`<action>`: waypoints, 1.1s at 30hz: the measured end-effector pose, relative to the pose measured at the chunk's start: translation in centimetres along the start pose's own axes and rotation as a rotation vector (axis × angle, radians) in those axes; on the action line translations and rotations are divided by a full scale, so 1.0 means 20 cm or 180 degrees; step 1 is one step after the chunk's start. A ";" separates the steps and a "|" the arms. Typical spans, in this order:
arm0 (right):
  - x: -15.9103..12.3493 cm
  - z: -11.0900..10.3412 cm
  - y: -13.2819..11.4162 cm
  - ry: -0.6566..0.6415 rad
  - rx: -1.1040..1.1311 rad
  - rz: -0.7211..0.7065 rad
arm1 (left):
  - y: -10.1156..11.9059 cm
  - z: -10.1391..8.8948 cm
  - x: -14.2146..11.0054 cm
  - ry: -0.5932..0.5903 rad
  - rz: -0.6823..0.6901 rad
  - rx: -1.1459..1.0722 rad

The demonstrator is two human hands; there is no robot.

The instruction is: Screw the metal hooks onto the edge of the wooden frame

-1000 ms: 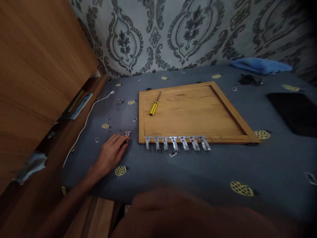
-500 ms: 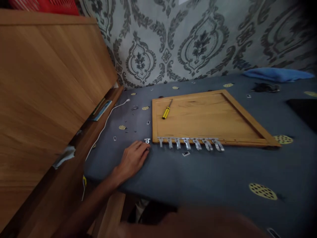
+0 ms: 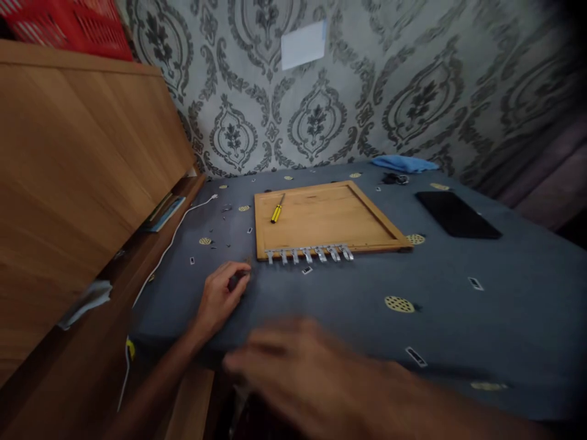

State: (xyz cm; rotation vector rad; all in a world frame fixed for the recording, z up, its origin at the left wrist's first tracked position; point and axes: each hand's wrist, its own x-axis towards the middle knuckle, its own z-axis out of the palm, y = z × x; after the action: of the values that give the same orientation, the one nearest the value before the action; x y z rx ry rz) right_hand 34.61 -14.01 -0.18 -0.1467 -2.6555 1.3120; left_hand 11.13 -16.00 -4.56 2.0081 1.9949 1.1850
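Observation:
My left hand is near the table's left side with thumb and fingers pinched together. A small blurred piece shows at its fingertips, apparently the loose metal bracket. Beside it lies a framed wooden panel. Along the panel's near edge several silvery metal brackets sit in a row, their arms hanging over the edge. A yellow-and-black screwdriver rests on the panel. My right hand is over the near table edge, smeared by motion, so its fingers cannot be read.
Small screws lie scattered on the grey patterned cloth. A white cable runs along the left beside a wooden cabinet. Toward the right are a black flat pad, a dark tangled item and a blue cloth.
The view has turned right and up. My left hand's fingers have closed where the loose bracket lay, and that bracket no longer shows clearly on the cloth. My right hand has come further into view.

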 end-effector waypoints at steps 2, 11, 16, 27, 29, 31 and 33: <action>0.11 -0.09 0.10 0.0673 -0.0300 0.0091 | 0.02 0.01 -0.02 0.0051 -0.0062 -0.0076; 0.23 -0.03 0.38 0.1558 0.0164 0.0058 | 0.16 0.05 -0.04 0.0197 -0.0061 -0.0035; 0.23 -0.07 0.38 0.1752 0.0748 0.0035 | 0.22 0.07 -0.01 0.0252 0.0241 0.0312; 0.16 -0.17 0.43 0.1997 0.1976 0.0279 | 0.29 0.16 0.10 0.0164 0.1334 0.1218; 0.13 -0.18 0.43 0.1965 0.2030 0.0349 | 0.31 0.17 0.11 0.0144 0.1519 0.1341; 0.11 -0.19 0.44 0.1931 0.2064 0.0412 | 0.33 0.17 0.12 0.0100 0.1724 0.1423; 0.09 -0.20 0.45 0.1912 0.2075 0.0457 | 0.34 0.17 0.13 0.0037 0.1910 0.1454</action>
State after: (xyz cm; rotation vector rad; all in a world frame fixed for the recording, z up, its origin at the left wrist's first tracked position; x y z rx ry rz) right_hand 33.79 -5.04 -4.73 -0.5419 -1.6687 1.7579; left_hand 18.29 -13.16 -1.97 2.9767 1.8457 0.8448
